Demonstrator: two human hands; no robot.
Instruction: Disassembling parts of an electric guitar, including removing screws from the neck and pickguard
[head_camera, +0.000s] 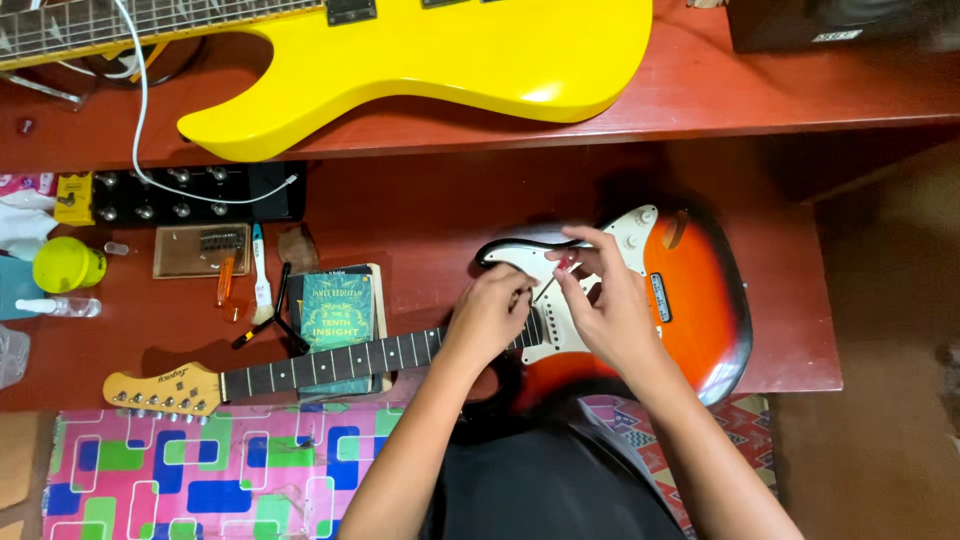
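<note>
On the red bench, fingers (572, 262) pinch a small red-tipped tool (566, 266) over the sunburst guitar (700, 300)

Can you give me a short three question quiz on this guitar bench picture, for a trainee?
1. True or false: the left hand rests on the sunburst guitar.
2. What props the guitar's neck? A: green book; B: yellow guitar; C: yellow cup.
3. What does the right hand pinch in its fingertips?

Key: 1 true. 2 A. 3 A small reddish item, too small to identify.
</note>
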